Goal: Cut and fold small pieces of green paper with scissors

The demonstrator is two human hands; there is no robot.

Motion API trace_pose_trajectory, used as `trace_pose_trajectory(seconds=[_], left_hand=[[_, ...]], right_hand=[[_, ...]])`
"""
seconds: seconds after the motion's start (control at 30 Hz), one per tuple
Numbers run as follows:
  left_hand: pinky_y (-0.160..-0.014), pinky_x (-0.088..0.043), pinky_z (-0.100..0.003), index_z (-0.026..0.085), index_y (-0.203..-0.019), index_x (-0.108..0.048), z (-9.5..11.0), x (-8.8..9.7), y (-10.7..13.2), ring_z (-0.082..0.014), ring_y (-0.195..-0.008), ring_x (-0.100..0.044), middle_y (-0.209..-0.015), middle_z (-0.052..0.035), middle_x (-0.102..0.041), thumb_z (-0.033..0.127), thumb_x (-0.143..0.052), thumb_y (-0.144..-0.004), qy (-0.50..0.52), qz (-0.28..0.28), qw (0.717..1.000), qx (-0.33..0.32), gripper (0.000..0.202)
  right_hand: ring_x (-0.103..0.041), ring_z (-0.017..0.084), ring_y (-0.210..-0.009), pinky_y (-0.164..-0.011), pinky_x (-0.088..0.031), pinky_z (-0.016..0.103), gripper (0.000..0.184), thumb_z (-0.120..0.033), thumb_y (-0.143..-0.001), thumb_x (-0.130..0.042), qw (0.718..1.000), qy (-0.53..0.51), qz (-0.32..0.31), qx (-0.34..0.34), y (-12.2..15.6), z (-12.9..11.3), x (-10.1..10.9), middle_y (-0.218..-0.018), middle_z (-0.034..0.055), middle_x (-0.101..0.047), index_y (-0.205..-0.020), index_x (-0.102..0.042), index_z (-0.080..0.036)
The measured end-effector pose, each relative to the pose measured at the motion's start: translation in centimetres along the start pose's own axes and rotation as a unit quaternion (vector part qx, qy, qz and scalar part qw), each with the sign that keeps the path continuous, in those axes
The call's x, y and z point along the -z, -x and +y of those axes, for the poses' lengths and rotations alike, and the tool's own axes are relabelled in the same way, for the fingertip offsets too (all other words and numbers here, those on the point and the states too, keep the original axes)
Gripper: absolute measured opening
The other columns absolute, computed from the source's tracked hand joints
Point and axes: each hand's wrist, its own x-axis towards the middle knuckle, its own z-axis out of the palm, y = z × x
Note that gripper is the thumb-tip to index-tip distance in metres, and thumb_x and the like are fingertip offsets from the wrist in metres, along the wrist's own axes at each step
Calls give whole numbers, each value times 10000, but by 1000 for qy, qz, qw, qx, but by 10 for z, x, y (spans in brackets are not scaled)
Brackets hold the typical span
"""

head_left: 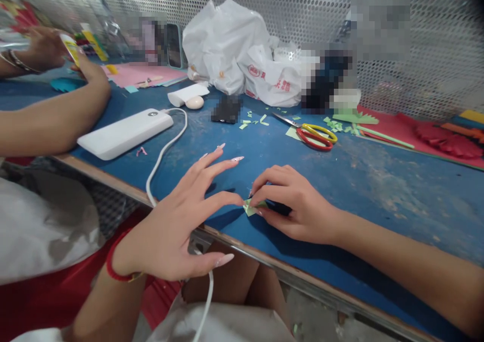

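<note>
right hand (pixel 291 206) pinching green paper piece (pixel 250 209) flat on surface (pixel 378 180) | left hand (pixel 177 221) spread, index tip on paper's 9 o'clock edge | folding seemingly partway | scissors (pixel 315 134) at 1 o'clock, scraps (pixel 335 125) beside | power bank (pixel 124 132) at 10 o'clock

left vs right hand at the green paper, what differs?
Left hand is spread, fingers fanned, one fingertip at the green paper; right hand is curled, fingers bunched on it. Left hand hangs partly past the table edge; right hand lies over the table. Left wrist wears a red band; right wrist is bare. Both meet at the paper.
</note>
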Motion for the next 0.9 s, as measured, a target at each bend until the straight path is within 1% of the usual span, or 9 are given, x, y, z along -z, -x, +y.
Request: trace_pose_trajectory(seconds=[0.1,0.17,0.23,0.37,0.5,0.6,0.7,0.8,0.9], left_hand=[[-1141,-183,-657,261,-1173,-583,2,-4,0,-426,-1453,-110,-1581,-51,-223,445,-654,-745,-17,31,999,-7,471],[-1155,-165,-649,277,-1159,-595,2,-7,0,-426,-1447,-137,-1584,1,-218,443,-625,-754,-25,47,998,-13,439],[-1164,-149,-643,282,-1136,-609,2,-9,0,-430,-1440,-155,-1586,50,-204,445,-602,-749,-23,62,998,-19,420],[-1155,-142,-665,274,-1084,-634,-3,-14,2,-429,-1431,-186,-1581,70,-229,416,-624,-718,-22,98,994,-40,393],[-1158,-179,-629,319,-1067,-640,-5,-18,3,-376,-1417,-273,-1556,119,-280,380,-612,-732,-63,136,987,-51,342],[-1154,-214,-611,323,-1020,-669,-3,-19,3,-369,-1404,-312,-1525,116,-344,420,-593,-746,-86,147,985,-33,301],[-1153,-220,-612,308,-1004,-684,0,-19,2,-368,-1403,-316,-1510,103,-383,453,-583,-746,-100,147,984,-20,312],[-1156,-214,-607,316,-1020,-682,1,-18,1,-347,-1410,-314,-1501,118,-399,463,-555,-763,-105,139,985,-19,323],[-1152,-221,-608,310,-1030,-688,2,-18,1,-348,-1416,-305,-1491,88,-423,471,-543,-776,-113,129,985,-18,334]], right_hand=[[-600,181,-918,-789,-365,323,152,-91,-886,-530,1000,-1,13,-9,0,1,-2,-981,45,-686,-969,-617,-185],[-614,175,-919,-800,-374,313,201,-82,-878,-545,999,-3,31,-21,0,1,-4,-965,38,-697,-1050,-581,-180],[-622,171,-907,-799,-379,308,244,-72,-868,-556,999,2,43,-20,0,2,-5,-964,34,-705,-1087,-560,-179],[-620,177,-894,-766,-380,311,178,-76,-893,-522,999,28,34,7,0,1,-5,-959,47,-710,-1028,-586,-174],[-615,181,-868,-748,-387,318,154,-114,-941,-476,998,47,31,15,0,0,-5,-923,60,-714,-980,-613,-173],[-622,175,-883,-751,-399,319,176,-107,-947,-465,997,46,46,31,1,1,-6,-957,66,-723,-941,-625,-179],[-637,168,-901,-757,-416,316,206,-80,-938,-463,996,38,60,54,2,2,-7,-993,61,-732,-899,-634,-188],[-654,163,-890,-757,-437,311,227,-63,-941,-444,995,37,63,63,3,2,-8,-969,58,-739,-931,-636,-182],[-654,167,-881,-761,-454,311,199,-75,-950,-453,994,49,67,71,4,0,-8,-954,66,-736,-981,-628,-164]])
